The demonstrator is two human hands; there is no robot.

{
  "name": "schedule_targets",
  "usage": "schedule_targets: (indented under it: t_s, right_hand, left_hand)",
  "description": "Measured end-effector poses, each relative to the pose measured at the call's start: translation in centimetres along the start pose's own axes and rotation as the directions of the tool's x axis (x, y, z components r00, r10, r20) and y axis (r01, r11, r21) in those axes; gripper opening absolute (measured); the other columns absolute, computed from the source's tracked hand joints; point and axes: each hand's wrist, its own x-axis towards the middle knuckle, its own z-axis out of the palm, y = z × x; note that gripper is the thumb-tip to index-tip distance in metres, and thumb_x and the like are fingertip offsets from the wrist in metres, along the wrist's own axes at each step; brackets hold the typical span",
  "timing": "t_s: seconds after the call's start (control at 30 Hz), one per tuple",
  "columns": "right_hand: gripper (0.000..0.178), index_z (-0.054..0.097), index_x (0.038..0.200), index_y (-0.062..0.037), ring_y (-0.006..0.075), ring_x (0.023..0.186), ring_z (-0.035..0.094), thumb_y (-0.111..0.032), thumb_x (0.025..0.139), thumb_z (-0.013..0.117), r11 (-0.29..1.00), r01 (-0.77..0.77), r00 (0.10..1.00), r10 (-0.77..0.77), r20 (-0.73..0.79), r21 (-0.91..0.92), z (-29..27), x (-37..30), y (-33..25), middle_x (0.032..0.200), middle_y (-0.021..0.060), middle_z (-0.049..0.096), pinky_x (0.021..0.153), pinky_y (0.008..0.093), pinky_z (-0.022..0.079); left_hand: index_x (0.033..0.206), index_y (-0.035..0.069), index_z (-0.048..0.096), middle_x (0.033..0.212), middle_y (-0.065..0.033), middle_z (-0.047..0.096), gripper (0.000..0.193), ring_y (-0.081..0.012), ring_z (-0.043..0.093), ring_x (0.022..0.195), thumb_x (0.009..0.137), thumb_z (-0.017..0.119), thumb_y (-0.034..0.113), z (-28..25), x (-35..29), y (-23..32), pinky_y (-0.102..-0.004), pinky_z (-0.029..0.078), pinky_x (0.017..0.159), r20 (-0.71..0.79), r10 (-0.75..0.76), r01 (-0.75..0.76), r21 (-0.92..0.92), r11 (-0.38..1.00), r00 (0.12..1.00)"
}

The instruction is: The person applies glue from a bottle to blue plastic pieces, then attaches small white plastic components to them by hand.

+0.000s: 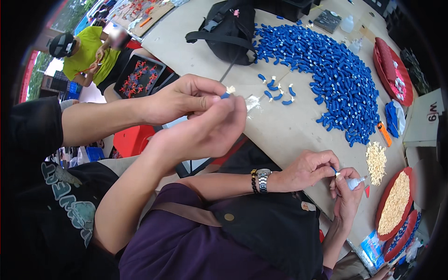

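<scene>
My left hand [186,95] pinches a small curved blue piece [226,95] between thumb and forefinger. A cream tuft [230,89] stands at its tip. Close beside it my right hand [212,126] is curled, palm up, with its fingers by the piece; what they hold is hidden. Beyond my hands several blue pieces with cream tips [278,97] lie loose on the grey table [284,128], by a white smear [253,103]. Farther off a big heap of plain blue pieces [322,65] spreads over the table.
To my right, a co-worker's hands [322,172] hold a blue piece and a white squeeze bottle [356,182]. A cream chip pile [376,163], a red tray of chips [395,203] and an orange cutter [384,134] lie beyond. A black bag [228,32] stands at the back.
</scene>
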Motion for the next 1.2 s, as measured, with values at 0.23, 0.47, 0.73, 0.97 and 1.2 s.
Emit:
schedule_targets:
  t_s: [0.23,0.47,0.73,0.97,1.2]
  right_hand:
    - [0.009,0.056,0.084,-0.0013,0.0058,0.052,0.048,-0.006,0.084,0.064,0.999,-0.008,0.999,0.011,0.046,-0.052,-0.3,0.2,-0.1,0.065,0.0034,0.057,0.044,0.0176,0.034]
    - [0.009,0.056,0.083,-0.0010,0.0065,0.052,0.050,-0.004,0.082,0.064,0.999,-0.026,0.998,0.028,0.052,-0.046,-0.2,0.5,-0.3,0.065,0.0035,0.057,0.043,0.0177,0.034]
    - [0.008,0.056,0.082,-0.0003,0.0070,0.052,0.050,-0.004,0.082,0.064,0.998,-0.040,0.997,0.043,0.061,-0.052,0.1,0.6,-0.1,0.065,0.0041,0.057,0.044,0.0178,0.035]
    - [0.010,0.056,0.083,-0.0001,0.0072,0.052,0.050,-0.005,0.083,0.064,0.999,-0.040,0.997,0.042,0.063,-0.036,0.2,0.7,0.2,0.065,0.0044,0.057,0.044,0.0177,0.034]
    - [0.010,0.055,0.082,-0.0001,0.0074,0.052,0.050,-0.005,0.083,0.064,0.999,-0.043,0.997,0.044,0.061,-0.028,0.4,0.7,0.3,0.064,0.0043,0.056,0.043,0.0177,0.034]
  left_hand:
    - [0.095,0.002,0.055,0.071,-0.0015,0.058,0.008,-0.0035,0.050,0.053,0.093,0.051,0.009,-0.8,-0.3,0.3,-0.0211,0.039,0.047,0.083,-0.016,0.021,-0.057,0.998,0.996]
    - [0.095,0.001,0.050,0.071,-0.0009,0.055,0.005,-0.0043,0.047,0.055,0.094,0.049,0.006,-0.8,0.0,-0.6,-0.0207,0.037,0.049,0.156,-0.036,0.053,-0.105,0.993,0.987]
    - [0.096,0.000,0.051,0.069,0.0008,0.051,0.006,-0.0038,0.046,0.055,0.092,0.050,0.005,-0.9,-0.1,-0.7,-0.0211,0.037,0.049,0.137,-0.073,0.097,-0.178,0.979,0.988]
    - [0.093,0.000,0.053,0.066,0.0012,0.051,0.006,-0.0034,0.048,0.056,0.091,0.050,0.005,-0.9,-0.2,-0.8,-0.0203,0.038,0.050,0.104,-0.053,0.071,-0.184,0.980,0.993]
    - [0.092,0.000,0.053,0.064,0.0015,0.050,0.006,-0.0034,0.048,0.056,0.090,0.051,0.005,-1.0,-0.3,-0.9,-0.0207,0.038,0.050,0.077,-0.032,0.042,-0.135,0.990,0.997]
